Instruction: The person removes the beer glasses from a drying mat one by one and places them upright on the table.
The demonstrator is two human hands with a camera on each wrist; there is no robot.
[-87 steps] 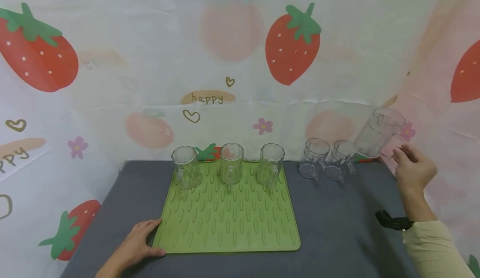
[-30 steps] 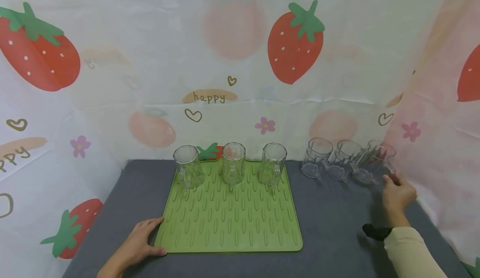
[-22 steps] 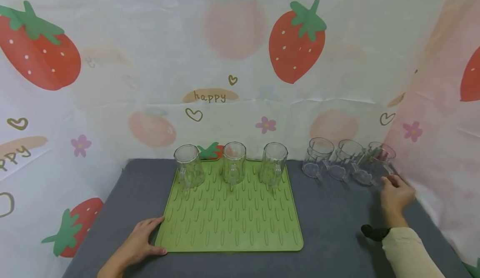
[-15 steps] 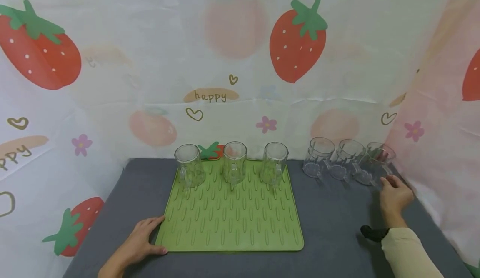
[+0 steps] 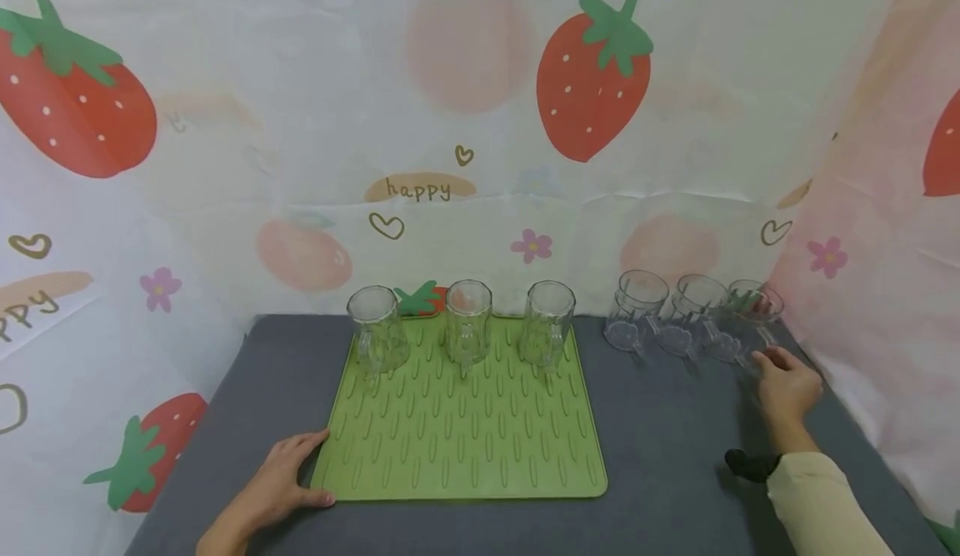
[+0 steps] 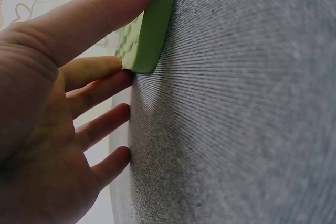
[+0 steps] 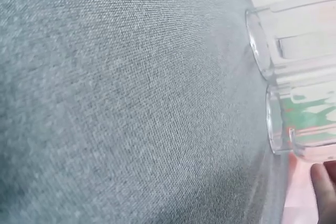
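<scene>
At the right back of the table, my right hand [image 5: 791, 385] pinches the handle of a clear glass mug [image 5: 750, 310]. This mug stands upright at the right end of a row, close beside a second mug [image 5: 697, 310] and a third mug [image 5: 636, 310]. In the right wrist view my thumb [image 7: 321, 190] is right at the handle, with most fingers out of frame. My left hand [image 5: 273, 481] rests at the near left corner of a green ridged mat [image 5: 465, 456]. Its thumb [image 6: 110, 11] lies on the mat's front edge, the other fingers spread along the left side.
Along the mat's back edge stand three more clear mugs: a left mug [image 5: 377, 331], a middle mug [image 5: 468, 323] and a right mug [image 5: 547, 323], handles facing me. A dark grey cloth [image 5: 660, 456] covers the table. Behind hangs a strawberry-print curtain [image 5: 465, 122].
My right hand has brought the held mug down from the air, tilted, to upright at the row's right end, then slid it slightly left toward its neighbour. The left hand stays at the mat corner.
</scene>
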